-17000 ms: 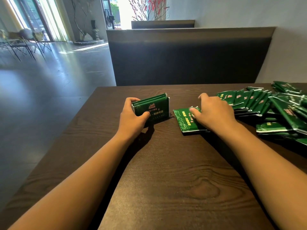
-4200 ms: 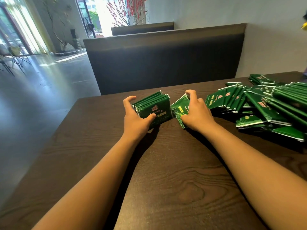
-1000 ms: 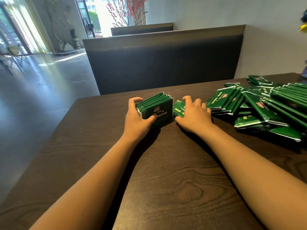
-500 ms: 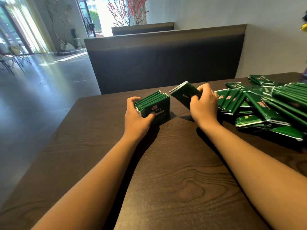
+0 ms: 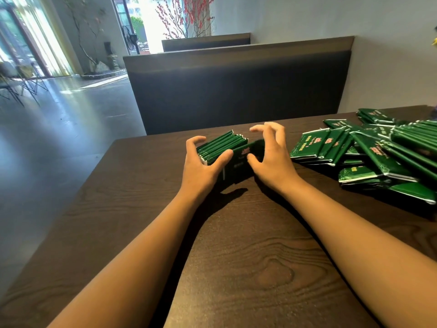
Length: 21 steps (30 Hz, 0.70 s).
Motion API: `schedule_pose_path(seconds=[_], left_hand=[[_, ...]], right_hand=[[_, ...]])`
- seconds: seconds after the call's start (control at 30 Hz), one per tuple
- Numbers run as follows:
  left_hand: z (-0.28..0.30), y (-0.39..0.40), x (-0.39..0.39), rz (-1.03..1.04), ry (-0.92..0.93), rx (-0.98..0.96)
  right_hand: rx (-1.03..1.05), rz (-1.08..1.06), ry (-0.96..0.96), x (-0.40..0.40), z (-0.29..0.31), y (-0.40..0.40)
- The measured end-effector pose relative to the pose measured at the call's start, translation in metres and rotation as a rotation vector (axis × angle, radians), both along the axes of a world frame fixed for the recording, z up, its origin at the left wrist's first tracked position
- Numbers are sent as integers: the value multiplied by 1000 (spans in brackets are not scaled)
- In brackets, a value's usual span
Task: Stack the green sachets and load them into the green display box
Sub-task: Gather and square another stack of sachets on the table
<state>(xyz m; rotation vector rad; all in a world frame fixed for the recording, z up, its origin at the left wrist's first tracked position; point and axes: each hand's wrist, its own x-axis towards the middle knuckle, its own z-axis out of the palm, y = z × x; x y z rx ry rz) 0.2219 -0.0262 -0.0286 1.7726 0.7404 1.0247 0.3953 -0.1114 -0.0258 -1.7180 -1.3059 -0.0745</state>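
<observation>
Half a second back the right hand (image 5: pixel 272 159) held a sachet lifted to the right of the stack; now that front sachet (image 5: pixel 243 159) stands on edge against the near face of the upright stack (image 5: pixel 222 145), and the hand has come in beside it. Its thumb presses the sachet's near face while the other fingers (image 5: pixel 267 130) arch loosely spread above the top edge, apparently touching nothing, so this looks like a light press and not a firm grip. The left hand (image 5: pixel 201 162) grasps the stack as before, forefinger curled round the far left corner and thumb laid along the near left edge, meeting the front sachet. Motion blur softens that sachet's print. Beneath the hands lies the dark wooden table (image 5: pixel 236 256), and the stack stands toward its far edge, left of centre. To the right, well apart from the stack, the loose sachets (image 5: pixel 369 152) lie overlapping in a sprawling heap that runs to the right edge of the view. Beyond the table stands a dark upholstered booth back (image 5: pixel 236 91).
</observation>
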Motion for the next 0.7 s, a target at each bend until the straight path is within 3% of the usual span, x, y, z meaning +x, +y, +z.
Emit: schedule_pose_path(seconds=[0.27, 0.33, 0.43, 0.57, 0.7], left_hand=[[-3, 3, 1, -7, 113, 125], [-4, 5, 1, 7, 107, 134], [-3, 4, -1, 15, 102, 128], [-1, 4, -1, 4, 96, 83], [-1, 4, -1, -2, 91, 65]], right_hand=[[-90, 225, 86, -10, 1, -1], [-106, 176, 53, -10, 3, -1], [-88, -92, -79, -2, 6, 0], [-478, -464, -300, 21, 12, -9], [-901, -517, -342, 29, 9, -11]])
